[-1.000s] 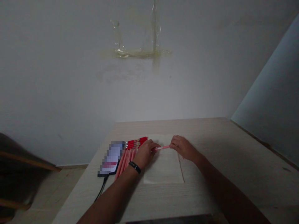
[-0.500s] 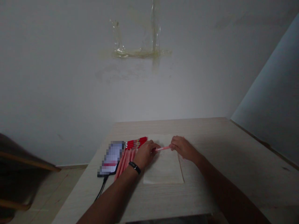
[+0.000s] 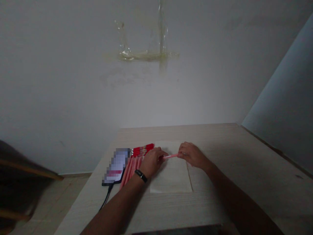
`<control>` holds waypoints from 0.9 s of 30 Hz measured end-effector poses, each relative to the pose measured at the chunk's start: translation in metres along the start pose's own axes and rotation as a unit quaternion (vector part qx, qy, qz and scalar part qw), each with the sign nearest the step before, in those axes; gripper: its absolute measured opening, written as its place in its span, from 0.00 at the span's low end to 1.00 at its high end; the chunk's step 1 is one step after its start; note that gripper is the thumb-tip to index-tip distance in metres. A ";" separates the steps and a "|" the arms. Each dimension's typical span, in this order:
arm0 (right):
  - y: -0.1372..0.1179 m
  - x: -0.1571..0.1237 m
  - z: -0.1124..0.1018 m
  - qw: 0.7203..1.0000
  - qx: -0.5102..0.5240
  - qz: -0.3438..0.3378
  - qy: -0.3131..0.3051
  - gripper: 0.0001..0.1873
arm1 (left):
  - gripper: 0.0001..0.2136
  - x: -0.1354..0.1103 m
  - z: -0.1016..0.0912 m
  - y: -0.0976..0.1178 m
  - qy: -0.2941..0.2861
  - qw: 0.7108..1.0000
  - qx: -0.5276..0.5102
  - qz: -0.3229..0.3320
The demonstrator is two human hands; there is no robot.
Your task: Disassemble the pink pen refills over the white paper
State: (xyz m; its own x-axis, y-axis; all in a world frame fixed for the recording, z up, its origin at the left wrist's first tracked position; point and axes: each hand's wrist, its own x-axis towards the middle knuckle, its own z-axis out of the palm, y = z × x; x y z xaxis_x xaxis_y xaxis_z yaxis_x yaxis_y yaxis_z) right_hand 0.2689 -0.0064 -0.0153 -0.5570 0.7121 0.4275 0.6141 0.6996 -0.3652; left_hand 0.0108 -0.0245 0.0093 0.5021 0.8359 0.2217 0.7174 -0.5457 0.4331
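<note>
A thin pink pen [image 3: 171,156] spans the gap between my two hands, lying almost level above a pale sheet [image 3: 171,181]. My left hand [image 3: 154,159], with a black band at the wrist, is closed on the pen's left end. At its other end, the fingertips of my right hand [image 3: 190,153] pinch it. Both ends are hidden by fingers. Beside my left hand lie several red pens [image 3: 141,150] in a row. Nearer to me, several pink pen-like sticks [image 3: 129,169] lie side by side, partly covered by my left forearm.
A phone [image 3: 116,166] with a blurred screen lies left of the pink sticks, a black cable [image 3: 105,197] running from it over the table edge. The pale wooden table [image 3: 220,137] meets a wall [image 3: 207,91] with old tape. Dark furniture [image 3: 19,182] stands at lower left.
My right hand's fingers have shifted slightly on the pen's right end. My left hand and the pen are almost where they were.
</note>
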 end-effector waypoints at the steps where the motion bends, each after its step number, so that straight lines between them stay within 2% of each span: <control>1: -0.001 0.001 0.000 1.000 0.018 0.006 0.011 0.16 | 0.12 0.000 0.000 0.000 -0.001 1.000 -0.004 -0.004; 6: -0.015 0.005 -0.006 0.988 0.128 0.039 0.077 0.14 | 0.13 0.000 0.005 -0.001 0.009 0.999 -0.053 -0.004; 10: -0.021 0.007 -0.010 0.978 0.177 0.057 0.091 0.12 | 0.07 0.002 0.009 0.001 0.001 0.991 -0.131 0.004; 13: -0.022 0.004 -0.007 0.986 0.137 0.073 0.059 0.08 | 0.05 0.003 0.008 0.003 0.005 0.976 -0.217 -0.008; 16: -0.019 -0.001 0.000 0.997 0.057 0.047 -0.026 0.15 | 0.09 0.005 0.005 0.005 0.040 0.952 -0.302 -0.027; 19: -0.014 -0.003 0.004 0.994 0.039 0.027 -0.096 0.20 | 0.12 0.006 0.002 0.007 0.068 0.922 -0.378 -0.048; 23: -0.009 -0.003 0.004 0.992 0.032 0.033 -0.113 0.20 | 0.12 0.006 0.003 0.010 0.070 0.890 -0.446 -0.070; 27: -0.010 -0.002 -0.001 0.996 0.023 0.028 -0.086 0.17 | 0.11 0.005 0.008 0.010 0.067 0.866 -0.488 -0.089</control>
State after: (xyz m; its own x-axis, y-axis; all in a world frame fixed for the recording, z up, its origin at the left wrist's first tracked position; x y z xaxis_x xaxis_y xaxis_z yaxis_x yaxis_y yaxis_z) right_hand 0.2646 -0.0151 -0.0118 -0.6130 0.7464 0.2591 0.6228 0.6583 -0.4228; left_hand 0.0246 -0.0263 0.0081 0.3179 0.9368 0.1461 -0.0044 -0.1527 0.9883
